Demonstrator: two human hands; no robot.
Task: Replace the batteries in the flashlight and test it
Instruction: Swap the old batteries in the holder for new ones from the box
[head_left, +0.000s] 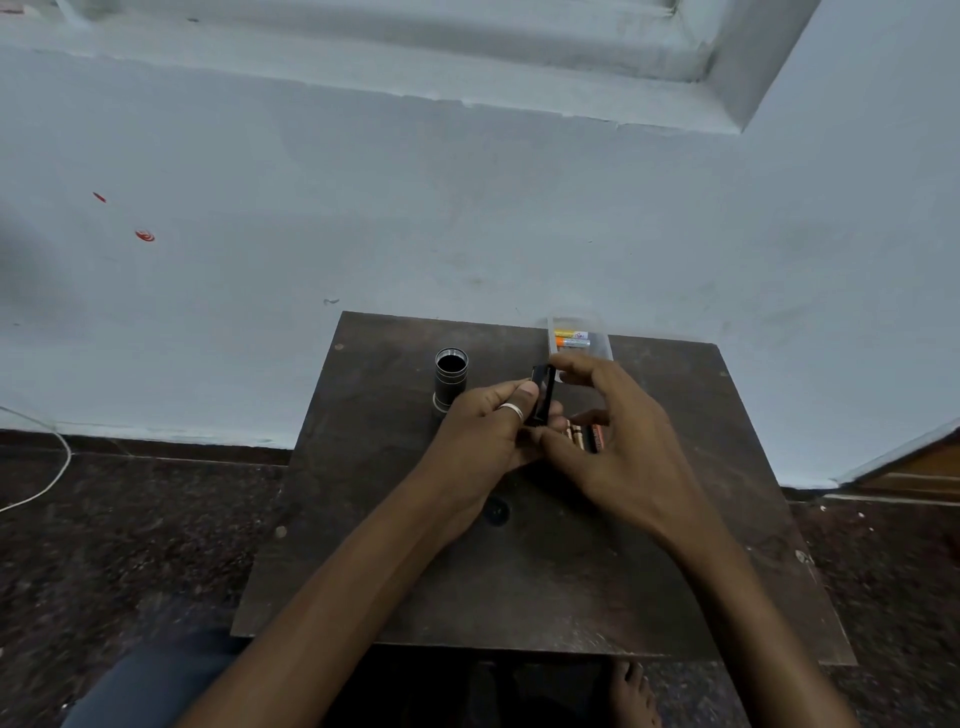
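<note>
The flashlight body (450, 382) stands upright on the dark wooden table (545, 571), its open end up, left of my hands. My left hand (488, 436), with a ring on the thumb, grips a black battery holder (542, 395) above the table's middle. My right hand (618, 431) pinches the holder's top end with forefinger and thumb, its other fingers spread. Copper-and-black batteries (589, 436) lie on the table beneath my right hand, partly hidden. A clear plastic box (576, 338) at the table's far edge holds orange-and-yellow batteries (571, 339).
A small round black cap (497, 512) lies on the table under my left wrist. The table stands against a pale blue wall. A white cable (47, 467) runs over the dark floor at the left. My bare foot (631, 691) shows below the table's near edge.
</note>
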